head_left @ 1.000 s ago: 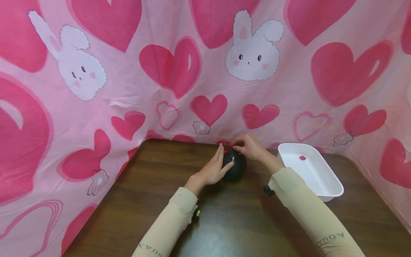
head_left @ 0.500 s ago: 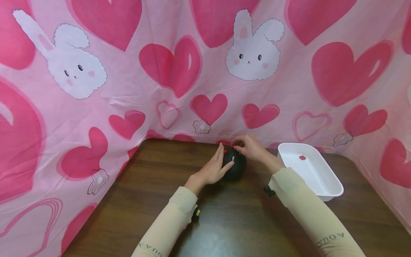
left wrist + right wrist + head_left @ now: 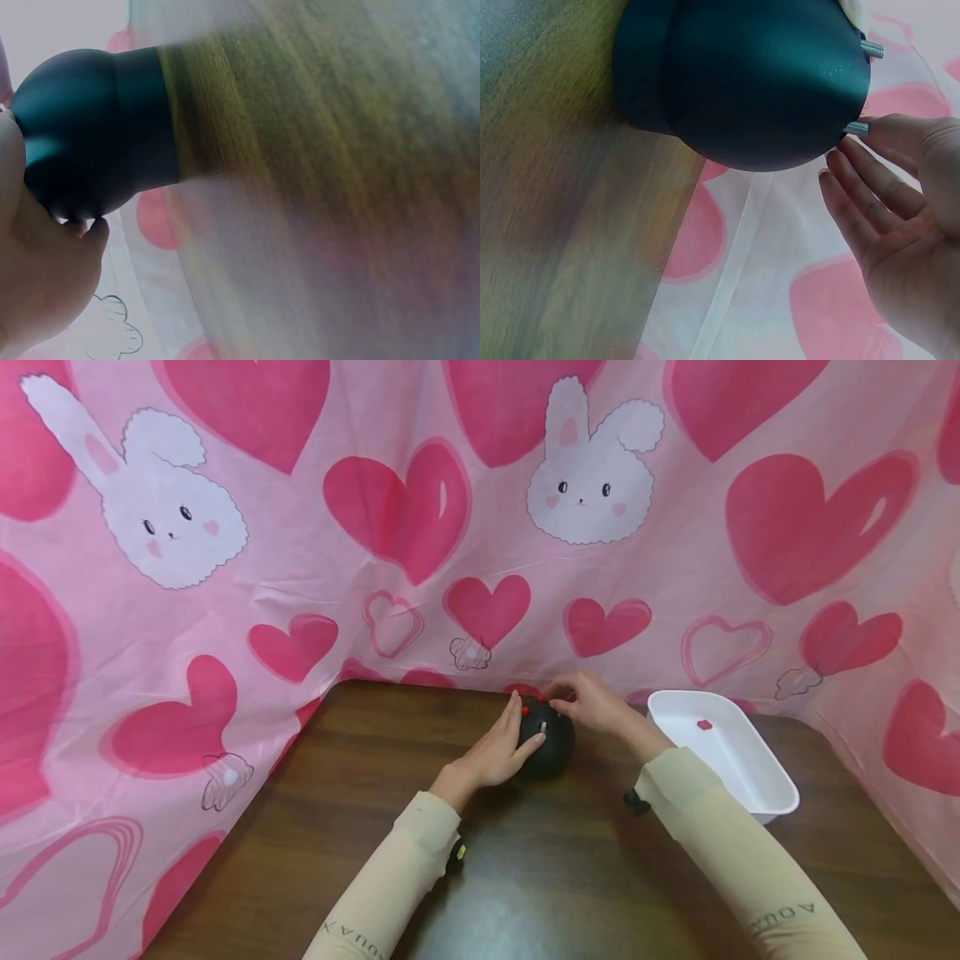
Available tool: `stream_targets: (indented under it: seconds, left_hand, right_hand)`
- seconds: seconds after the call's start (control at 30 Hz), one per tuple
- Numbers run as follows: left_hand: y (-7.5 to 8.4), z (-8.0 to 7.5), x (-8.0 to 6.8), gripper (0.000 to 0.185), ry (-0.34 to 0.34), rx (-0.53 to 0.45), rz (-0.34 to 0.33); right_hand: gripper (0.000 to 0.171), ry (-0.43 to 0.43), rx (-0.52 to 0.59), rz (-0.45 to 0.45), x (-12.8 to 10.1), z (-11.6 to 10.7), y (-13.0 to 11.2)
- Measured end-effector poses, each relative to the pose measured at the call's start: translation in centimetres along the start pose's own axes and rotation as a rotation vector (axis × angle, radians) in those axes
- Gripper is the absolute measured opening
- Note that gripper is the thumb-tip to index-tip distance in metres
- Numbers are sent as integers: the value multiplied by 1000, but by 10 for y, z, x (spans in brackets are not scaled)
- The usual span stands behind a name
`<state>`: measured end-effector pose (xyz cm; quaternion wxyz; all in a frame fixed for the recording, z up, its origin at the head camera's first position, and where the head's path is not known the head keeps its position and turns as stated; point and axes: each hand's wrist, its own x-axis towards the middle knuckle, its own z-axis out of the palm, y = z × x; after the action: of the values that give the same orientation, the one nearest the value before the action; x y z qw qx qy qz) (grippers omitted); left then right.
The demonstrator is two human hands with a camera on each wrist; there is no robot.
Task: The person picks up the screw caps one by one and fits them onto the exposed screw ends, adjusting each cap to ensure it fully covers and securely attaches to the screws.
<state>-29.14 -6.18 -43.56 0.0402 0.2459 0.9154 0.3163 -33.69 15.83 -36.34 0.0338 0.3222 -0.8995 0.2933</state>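
Observation:
A black rounded ball-shaped object [image 3: 557, 753] stands on the brown table near the back curtain. Short metal studs [image 3: 871, 50] stick out of it, and a small red piece [image 3: 525, 711] sits on its top. My left hand [image 3: 517, 727] cups the ball's left side, fingers along it and thumb across the front; in the left wrist view the fingertips [image 3: 84, 226] curl under the ball [image 3: 90, 142]. My right hand [image 3: 558, 700] is at the ball's top right and pinches a small red piece there. In the right wrist view its fingers [image 3: 870, 187] lie beside a stud on the ball [image 3: 757, 82].
A white rectangular tray [image 3: 780, 795] stands to the right of the ball with one red piece [image 3: 704, 724] in it. A pink curtain [image 3: 420, 568] with hearts and bunnies hangs close behind the table and along both sides.
Both hands stay where they were on the ball. Only the view has shifted slightly.

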Motion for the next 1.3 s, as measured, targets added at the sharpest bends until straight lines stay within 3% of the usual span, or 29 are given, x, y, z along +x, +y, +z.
stream_targets:
  seconds: [0.5, 1.0, 1.3]
  left_hand:
    - [0, 1, -4, 93, 2, 0, -4]
    - [3, -1, -4, 92, 3, 4, -1]
    - [3, -1, -3, 92, 1, 0, -4]
  right_hand:
    - [20, -20, -12, 29, -13, -10, -4]
    - [8, 8, -87, -4, -29, -34, 7]
    - [11, 17, -109, 17, -38, -45, 13]
